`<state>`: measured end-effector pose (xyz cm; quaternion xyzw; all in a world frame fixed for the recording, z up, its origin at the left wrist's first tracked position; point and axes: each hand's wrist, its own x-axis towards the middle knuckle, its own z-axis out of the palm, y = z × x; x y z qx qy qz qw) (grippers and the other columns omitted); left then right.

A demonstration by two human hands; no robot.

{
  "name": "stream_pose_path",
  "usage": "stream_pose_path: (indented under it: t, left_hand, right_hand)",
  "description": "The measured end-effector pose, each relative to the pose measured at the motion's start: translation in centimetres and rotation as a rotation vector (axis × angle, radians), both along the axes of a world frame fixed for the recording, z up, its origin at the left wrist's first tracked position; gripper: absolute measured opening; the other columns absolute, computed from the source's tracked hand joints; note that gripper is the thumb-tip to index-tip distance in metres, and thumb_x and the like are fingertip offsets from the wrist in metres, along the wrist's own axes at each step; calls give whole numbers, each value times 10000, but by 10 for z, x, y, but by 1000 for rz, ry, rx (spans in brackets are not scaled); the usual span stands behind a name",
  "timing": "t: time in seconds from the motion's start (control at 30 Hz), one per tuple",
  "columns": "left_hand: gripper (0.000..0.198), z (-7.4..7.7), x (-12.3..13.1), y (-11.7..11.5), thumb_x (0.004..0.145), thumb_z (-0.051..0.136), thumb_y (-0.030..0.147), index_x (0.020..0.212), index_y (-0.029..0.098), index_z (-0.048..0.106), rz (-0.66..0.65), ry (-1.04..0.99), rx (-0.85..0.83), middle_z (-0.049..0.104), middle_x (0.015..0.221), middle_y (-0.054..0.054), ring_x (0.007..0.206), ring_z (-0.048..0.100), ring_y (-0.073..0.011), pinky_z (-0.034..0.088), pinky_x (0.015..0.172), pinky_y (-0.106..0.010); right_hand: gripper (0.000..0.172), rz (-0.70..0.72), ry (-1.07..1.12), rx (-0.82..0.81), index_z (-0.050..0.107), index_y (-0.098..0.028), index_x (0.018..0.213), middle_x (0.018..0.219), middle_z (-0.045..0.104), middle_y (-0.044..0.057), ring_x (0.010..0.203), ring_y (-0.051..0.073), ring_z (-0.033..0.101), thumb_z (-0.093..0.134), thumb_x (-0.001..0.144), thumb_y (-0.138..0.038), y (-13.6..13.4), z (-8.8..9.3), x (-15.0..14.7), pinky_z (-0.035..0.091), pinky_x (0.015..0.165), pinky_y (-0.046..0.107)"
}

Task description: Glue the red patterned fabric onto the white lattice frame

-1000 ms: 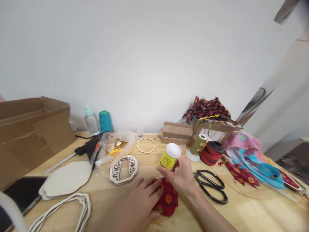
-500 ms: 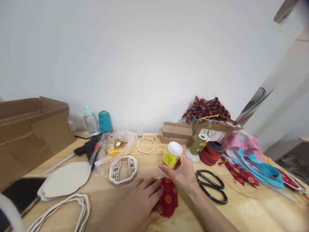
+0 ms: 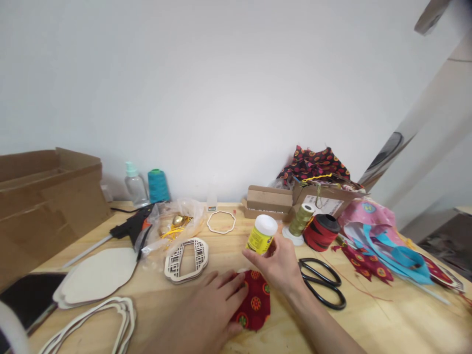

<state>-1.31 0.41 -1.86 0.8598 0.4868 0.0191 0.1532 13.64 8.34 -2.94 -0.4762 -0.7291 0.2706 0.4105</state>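
Observation:
My right hand (image 3: 279, 263) is closed around a small yellow-labelled bottle with a white cap (image 3: 261, 236), held upright just beyond the cloth. A dark red patterned fabric piece (image 3: 255, 302) lies flat on the table, nearest to me between my hands. Resting on its left part, my left hand (image 3: 217, 305) has its fingers stretched out flat. To the right of my right wrist lie black-handled scissors (image 3: 324, 282), their blades hidden behind the wrist. A pale openwork lattice frame (image 3: 187, 260) sits beyond my left hand.
On the left are pale shaped panels (image 3: 98, 275), thin outline frames (image 3: 123, 319), a glue gun (image 3: 131, 228) and a cardboard box (image 3: 47, 206). Thread spools (image 3: 301, 220), a red-black roll (image 3: 320, 233), blue ribbon (image 3: 409, 263) and a fabric-filled box (image 3: 328, 196) stand right.
The view has shifted very slightly. My hands, the bottle and the fabric keep nearly the same positions.

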Motion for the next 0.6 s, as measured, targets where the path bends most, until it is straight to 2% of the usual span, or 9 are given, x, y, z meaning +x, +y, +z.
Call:
stream_pose_path:
  t: [0.17,0.33,0.43,0.53,0.6]
  left_hand:
    - [511,1,0,-1,749,534,286,1238,181,427,13,7,-14,410,1336,-99,1195,392,-290,332,964,-486]
    - [525,-10,-5,-1,738,554,301,1238,222,418,-13,-11,69,399,1347,-79,1190,397,-296,350,945,-501]
    - [445,-13,-5,-2,763,513,364,1191,254,465,-53,-19,158,386,1357,-46,1212,361,-309,322,949,-542]
    - [400,-10,0,0,809,438,355,1191,240,467,-106,-53,192,446,1321,-33,1202,385,-264,326,971,-486]
    - [402,-8,3,2,813,435,309,1195,187,474,-62,-49,159,503,1275,-65,1146,447,-256,367,950,-443]
  right_hand:
    - [267,-20,44,5,524,-167,681,580,573,2,487,132,491,681,609,-371,2,-1,3,372,423,225]
    - [313,-119,132,10,540,-144,704,601,606,37,491,151,522,676,604,-408,5,-4,5,403,425,247]
    - [336,-169,196,23,542,-141,704,601,617,45,492,164,542,677,596,-430,7,-5,8,426,431,260]
    - [336,-198,259,43,547,-142,708,617,632,51,503,172,559,678,592,-429,9,-5,8,449,448,271]
    - [328,-208,295,56,553,-140,702,623,638,55,515,176,566,683,586,-418,9,-3,7,458,460,275]
